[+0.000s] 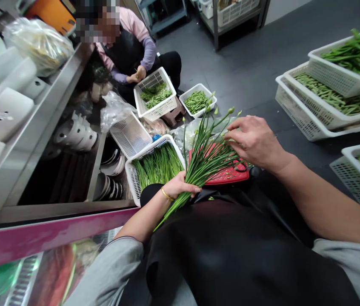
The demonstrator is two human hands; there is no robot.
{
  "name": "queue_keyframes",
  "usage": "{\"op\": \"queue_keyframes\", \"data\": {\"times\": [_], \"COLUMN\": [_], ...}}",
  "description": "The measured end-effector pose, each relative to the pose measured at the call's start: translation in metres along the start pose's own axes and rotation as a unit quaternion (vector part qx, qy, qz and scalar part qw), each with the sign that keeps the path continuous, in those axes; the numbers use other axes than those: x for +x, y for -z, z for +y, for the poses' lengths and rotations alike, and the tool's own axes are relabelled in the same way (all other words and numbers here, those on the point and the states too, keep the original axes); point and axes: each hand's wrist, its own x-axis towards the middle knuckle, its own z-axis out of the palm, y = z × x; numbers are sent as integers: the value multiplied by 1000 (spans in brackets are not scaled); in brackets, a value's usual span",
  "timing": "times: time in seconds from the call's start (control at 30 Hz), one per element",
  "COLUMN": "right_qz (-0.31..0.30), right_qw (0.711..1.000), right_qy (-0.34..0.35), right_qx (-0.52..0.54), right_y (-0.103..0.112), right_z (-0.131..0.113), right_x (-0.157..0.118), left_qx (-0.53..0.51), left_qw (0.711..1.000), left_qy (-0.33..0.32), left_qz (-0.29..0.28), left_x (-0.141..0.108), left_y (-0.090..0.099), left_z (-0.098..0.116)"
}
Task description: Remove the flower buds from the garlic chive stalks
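Observation:
My left hand [181, 186], with a yellow bracelet at its wrist, is wrapped round the lower stems of a bunch of green flower stalks [201, 163]. The budded tips fan out up and to the right. At those tips is my right hand [247, 140], its fingers bent and close together near the outer stalks; whatever lies between the fingertips is too small to make out. Beneath the bunch shows a red board-like object [231, 175]. Left of it, a white basket [129, 178] holds long green stalks laid side by side.
Another person [129, 51] sits ahead, hands over a basket of green vegetables [156, 111]. A small basket of green pods [195, 111] stands beside it. Stacked vegetable baskets [320, 121] are at the right. A metal shelf [55, 80] with white dishes runs along the left.

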Motion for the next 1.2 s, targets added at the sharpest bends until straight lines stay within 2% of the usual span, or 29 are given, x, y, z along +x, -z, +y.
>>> {"op": "queue_keyframes", "data": {"times": [0.13,0.2,0.27,0.33,0.4,0.5,0.57,0.77,0.87,1.0,1.1,1.2], "right_qz": [-11,-73,-156,-203,-190,-146,-143,-182,-176,-148,-129,-92], "right_qw": [996,987,967,944,936,939,935,936,919,896,910,947], "right_qy": [-66,-114,-155,-183,-179,-122,-105,-125,-115,-155,-163,-150], "right_qx": [52,85,130,187,238,287,308,273,335,388,358,269], "right_y": [3,1,-3,-7,-10,-13,-16,-22,-18,-10,-10,-10], "right_z": [-19,-26,-29,-27,-23,-17,-16,-17,-12,0,10,17], "right_x": [7,15,23,29,30,26,22,23,22,19,17,15], "left_qx": [15,20,20,23,30,27,21,14,2,-33,-40,-45], "left_qw": [1000,1000,1000,1000,1000,1000,1000,1000,1000,999,998,998], "left_qy": [-3,-6,-7,-7,-9,-13,-10,6,10,15,15,14], "left_qz": [4,-1,-7,-4,2,3,3,-6,-10,-30,-38,-34], "left_x": [-1,-1,-2,-3,-3,-3,-2,-1,-1,-1,0,0], "left_y": [-1,-1,-2,-1,0,1,1,-2,1,6,8,8], "left_z": [0,-1,-2,-3,-4,-4,-4,-3,-3,-5,-7,-9]}}
